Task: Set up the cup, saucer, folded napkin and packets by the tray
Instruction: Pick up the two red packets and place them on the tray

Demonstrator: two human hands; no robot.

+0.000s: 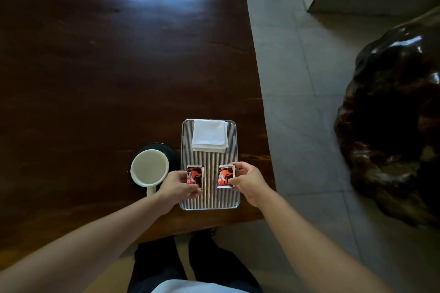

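Observation:
A ribbed metal tray [209, 200] lies near the table's front right corner. A folded white napkin [210, 135] rests on its far end. My left hand [177, 185] grips a red and black packet [195, 175] over the tray's left side. My right hand [247, 182] grips a second red packet [226, 175] over the tray's right side. Whether the packets touch the tray I cannot tell. Left of the tray, a cream cup [149, 169] stands on a dark saucer [171, 153], handle toward me.
The dark wooden table [107, 66] stretches far and left; its right edge runs just beyond the tray. A pale tiled floor [304, 78] lies to the right, with a large dark glossy carved wooden piece [392, 114]. My legs show below the table's front edge.

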